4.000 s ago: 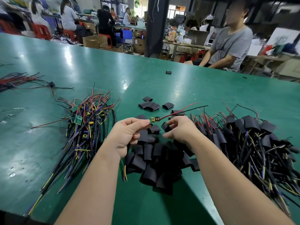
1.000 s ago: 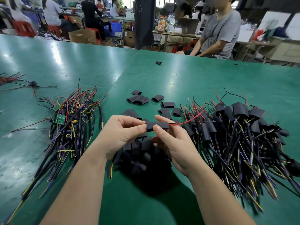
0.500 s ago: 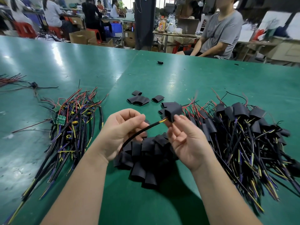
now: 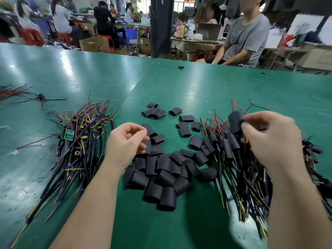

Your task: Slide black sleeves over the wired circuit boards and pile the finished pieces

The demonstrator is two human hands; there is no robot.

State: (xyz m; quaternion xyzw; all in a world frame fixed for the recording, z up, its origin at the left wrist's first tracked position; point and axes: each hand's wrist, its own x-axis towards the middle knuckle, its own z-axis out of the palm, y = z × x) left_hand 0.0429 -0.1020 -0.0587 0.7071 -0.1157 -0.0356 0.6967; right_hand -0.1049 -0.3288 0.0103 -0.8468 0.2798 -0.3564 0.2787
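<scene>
Green matting covers the long worktop [image 4: 197,90] of a crowded workshop, and over its right side the right hand [image 4: 271,141] pinches a sleeved circuit board [image 4: 235,120], a flat black tube of soft plastic with thin red and black wires trailing from its far end. The hand is blurred, yet the thumb and curled fingers plainly close on the tube. It looks very light and limp, and the sleeve probably sits loose on the board. A hold across the tube, clamping the board through it, therefore seems safer than one by the wires, which could let the sleeve slip off or snag on others. Directly beneath lies the pile of finished pieces [image 4: 231,143], a tangle of black tubes and coloured leads running toward the near right corner. Mid-worktop, a heap of empty black sleeves [image 4: 167,169] spreads out, and the left hand [image 4: 125,142] hovers at its left fringe, fingers loosely curled and holding nothing. Toward the left edge lies a bundle of bare green circuit boards with coloured wires [image 4: 79,139]. Beyond the far edge sits a person in a grey T-shirt [image 4: 246,36].
</scene>
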